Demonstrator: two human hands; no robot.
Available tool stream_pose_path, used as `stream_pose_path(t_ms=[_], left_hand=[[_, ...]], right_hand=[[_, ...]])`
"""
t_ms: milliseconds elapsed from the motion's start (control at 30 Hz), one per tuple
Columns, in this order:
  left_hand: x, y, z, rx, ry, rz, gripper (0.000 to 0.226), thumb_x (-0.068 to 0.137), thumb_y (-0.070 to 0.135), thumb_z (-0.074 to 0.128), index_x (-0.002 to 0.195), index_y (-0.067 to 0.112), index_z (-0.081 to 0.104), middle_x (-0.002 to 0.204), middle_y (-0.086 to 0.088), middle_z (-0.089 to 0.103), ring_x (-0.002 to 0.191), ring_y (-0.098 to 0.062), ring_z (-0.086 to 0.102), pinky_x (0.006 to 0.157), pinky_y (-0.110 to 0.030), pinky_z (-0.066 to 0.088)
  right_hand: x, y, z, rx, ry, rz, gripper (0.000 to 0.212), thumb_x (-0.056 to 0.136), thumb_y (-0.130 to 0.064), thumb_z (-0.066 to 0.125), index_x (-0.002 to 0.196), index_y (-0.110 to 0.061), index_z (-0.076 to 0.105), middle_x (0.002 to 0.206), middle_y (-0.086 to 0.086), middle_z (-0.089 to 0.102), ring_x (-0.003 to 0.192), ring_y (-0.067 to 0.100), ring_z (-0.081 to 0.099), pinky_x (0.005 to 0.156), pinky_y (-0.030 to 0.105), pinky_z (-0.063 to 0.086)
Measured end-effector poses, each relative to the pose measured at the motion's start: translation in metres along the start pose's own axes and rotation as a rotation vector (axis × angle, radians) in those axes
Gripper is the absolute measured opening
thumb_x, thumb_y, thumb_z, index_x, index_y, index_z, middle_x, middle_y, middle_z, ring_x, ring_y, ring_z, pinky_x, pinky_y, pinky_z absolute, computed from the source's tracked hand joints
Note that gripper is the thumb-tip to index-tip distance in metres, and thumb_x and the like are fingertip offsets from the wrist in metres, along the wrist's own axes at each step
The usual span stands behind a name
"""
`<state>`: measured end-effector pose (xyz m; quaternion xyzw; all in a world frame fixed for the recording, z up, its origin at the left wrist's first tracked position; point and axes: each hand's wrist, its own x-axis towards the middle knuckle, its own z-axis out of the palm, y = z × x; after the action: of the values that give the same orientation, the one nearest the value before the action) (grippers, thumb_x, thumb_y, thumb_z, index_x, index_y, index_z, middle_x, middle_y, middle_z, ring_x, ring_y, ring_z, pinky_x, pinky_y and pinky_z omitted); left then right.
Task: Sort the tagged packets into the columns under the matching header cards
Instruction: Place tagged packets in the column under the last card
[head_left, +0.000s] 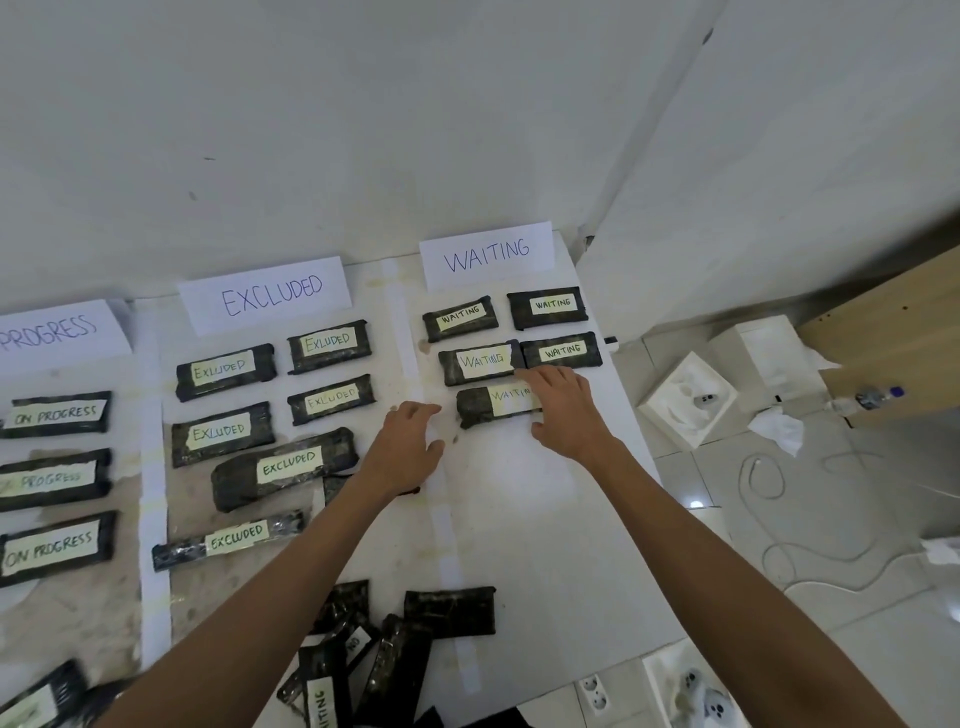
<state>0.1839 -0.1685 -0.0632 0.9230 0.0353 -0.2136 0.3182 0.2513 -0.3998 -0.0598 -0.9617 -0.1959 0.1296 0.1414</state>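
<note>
- My right hand (563, 410) lies flat on the right end of a WAITING-tagged packet (493, 408), fingers spread over its tag and pressing down, not curled around it.
- That packet sits third down in the column under the WAITING header card (487, 254), its upper edge just below the row of two packets (519, 358) past my fingertips.
- My left hand (408, 449) rests on the table (545, 519) just left of the packet's left edge, fingers loosely bent and holding nothing.
- Toward me from both hands the white surface is bare all the way to the unsorted pile (395, 649).
- To the right of my right hand a bare strip runs to the table's edge.
- Left of my left hand, the EXCLUDED column (270, 415) crowds close; its tilted packet (283, 465) nearly touches my wrist.
</note>
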Motion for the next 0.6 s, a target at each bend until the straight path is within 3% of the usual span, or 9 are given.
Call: stream_pose_path(t_ms=[233,400,600], left_hand=[[-0.012,0.003,-0.016,-0.002,0.024,0.021,0.05,0.092,0.021,0.052,0.14,0.015,0.038,0.142,-0.009,0.039,0.131,-0.028,0.033,0.104,-0.038,0.034],[-0.043,-0.004,-0.023,-0.005,0.029,0.079,0.044,0.093,0.021,0.051,0.136,0.015,0.043,0.141,-0.009,0.041,0.133,-0.027,0.034,0.107,-0.038,0.033],[-0.095,-0.022,-0.022,0.005,0.012,0.148,0.038,0.092,0.02,0.053,0.13,0.017,0.051,0.131,-0.004,0.049,0.121,-0.022,0.044,0.099,-0.032,0.038]], right_hand=[[-0.013,-0.004,-0.01,0.048,0.033,0.074,0.074,0.076,-0.014,0.071,0.141,-0.019,0.036,0.135,0.005,0.045,0.127,0.024,0.036,0.108,0.035,0.025],[-0.039,-0.033,-0.009,0.114,0.027,0.062,0.063,0.081,-0.018,0.067,0.139,-0.02,0.041,0.136,0.004,0.045,0.126,0.024,0.04,0.105,0.037,0.031],[-0.085,-0.087,0.005,0.218,-0.032,0.027,0.048,0.087,-0.017,0.06,0.133,-0.018,0.049,0.13,0.001,0.05,0.117,0.021,0.05,0.096,0.035,0.042]])
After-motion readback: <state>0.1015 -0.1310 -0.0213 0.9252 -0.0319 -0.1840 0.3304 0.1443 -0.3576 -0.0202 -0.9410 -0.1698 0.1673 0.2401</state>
